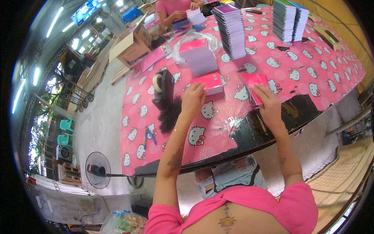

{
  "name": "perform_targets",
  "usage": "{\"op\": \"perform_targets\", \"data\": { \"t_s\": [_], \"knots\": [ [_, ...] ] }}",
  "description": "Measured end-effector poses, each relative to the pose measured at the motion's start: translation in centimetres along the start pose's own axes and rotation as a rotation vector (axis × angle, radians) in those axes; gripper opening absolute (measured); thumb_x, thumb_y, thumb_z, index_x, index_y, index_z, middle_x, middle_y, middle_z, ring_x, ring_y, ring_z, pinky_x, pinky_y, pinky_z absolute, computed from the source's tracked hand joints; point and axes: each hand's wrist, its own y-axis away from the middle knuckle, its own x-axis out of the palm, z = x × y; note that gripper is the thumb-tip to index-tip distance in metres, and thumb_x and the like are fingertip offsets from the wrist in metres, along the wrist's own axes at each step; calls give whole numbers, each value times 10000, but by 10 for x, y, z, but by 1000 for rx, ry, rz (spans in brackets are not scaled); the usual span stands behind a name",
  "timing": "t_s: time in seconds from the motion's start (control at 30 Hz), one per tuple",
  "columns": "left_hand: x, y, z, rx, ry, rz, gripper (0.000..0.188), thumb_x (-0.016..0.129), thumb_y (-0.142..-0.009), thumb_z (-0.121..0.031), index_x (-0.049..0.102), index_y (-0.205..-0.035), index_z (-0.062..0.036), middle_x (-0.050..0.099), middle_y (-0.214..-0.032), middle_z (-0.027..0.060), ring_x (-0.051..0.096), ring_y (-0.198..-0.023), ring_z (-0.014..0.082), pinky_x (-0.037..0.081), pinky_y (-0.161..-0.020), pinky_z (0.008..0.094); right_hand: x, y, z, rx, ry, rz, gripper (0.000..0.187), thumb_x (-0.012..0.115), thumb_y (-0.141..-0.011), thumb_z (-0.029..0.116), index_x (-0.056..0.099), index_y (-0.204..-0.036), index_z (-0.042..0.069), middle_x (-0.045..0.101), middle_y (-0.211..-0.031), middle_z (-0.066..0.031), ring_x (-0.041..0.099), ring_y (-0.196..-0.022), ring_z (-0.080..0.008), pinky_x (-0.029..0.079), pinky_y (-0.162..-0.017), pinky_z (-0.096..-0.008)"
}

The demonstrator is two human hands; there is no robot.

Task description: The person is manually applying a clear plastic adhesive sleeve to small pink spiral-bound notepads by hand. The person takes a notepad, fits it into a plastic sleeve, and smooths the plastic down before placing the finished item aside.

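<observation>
Step in hand, as judged from the poses: handling of one coil-bound notebook at the right, with a loose block steadied at the left. Left hand (194, 95): fingers narrow and bent, tips at the near-left end of a pink-topped paper block (211, 82); whether they pinch it, cannot tell. Right hand (269, 103): fingers long and fairly straight, laid over the near part of a pink notebook (252, 79), its coil along the side facing the left hand; thumb grip cannot be told.

Next move, by judgement, calls for a light right hand that keeps the cover square to the coil, and for the left fingers to take only the top piece.

Surface: pink cat-print cover (218, 138), with a dark bare patch (298, 111) just beside the right wrist. Left of the left hand, a black tape dispenser (164, 90) and a bristly black heap (170, 116) (probably loose coils). Beyond the left hand, a bagged paper stack (199, 58); beyond the right, a tall notebook stack (230, 35).

Room: a co-worker (171, 8) past the far edge, ahead of the left hand; a fan (99, 170) well apart, left of the left forearm
</observation>
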Motion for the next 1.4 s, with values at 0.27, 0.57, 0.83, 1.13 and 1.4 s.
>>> {"op": "perform_targets", "data": {
  "t_s": [0.27,0.57,0.83,1.13,1.4],
  "knots": [
    [2,14,-12,65,-280,61,274,583,-836,-77,639,-1101,-30,668,-1059,122,641,-1015,284,508,-907,403,20,-9,6,-25,180,-46,891,661,-844,510,303,-1501,25,296,-1566,-165,244,-1472,-295,149,-1163,-575],
    [-16,59,-52,146,-155,-164,237,620,-860,-30,663,-1092,-24,682,-1045,150,657,-1004,332,495,-939,448,83,18,36,140,-630,67,703,707,-863,286,398,-1450,53,423,-1445,-206,426,-1328,-350,335,-1113,-423],
    [24,27,-12,117,-357,-10,286,603,-856,-136,627,-1124,-36,664,-1126,144,629,-1086,323,482,-962,462,98,23,40,214,-835,61,574,692,-872,180,474,-1392,76,485,-1362,-151,520,-1216,-274,453,-991,-376],
    [-20,41,-70,105,-204,30,315,599,-819,-96,628,-1129,-49,657,-1010,73,617,-947,262,406,-1015,470,62,31,41,169,-678,-136,671,739,-825,111,428,-1418,91,497,-1338,-150,567,-1156,-260,469,-962,-359],
    [2,109,-111,-494,340,-137,523,611,-926,-185,457,-1404,-39,438,-1412,238,396,-1347,394,287,-1128,459,89,47,62,361,-1095,58,602,740,-843,91,448,-1369,73,644,-1088,-100,630,-967,-166,517,-843,-308]
  ]
}}
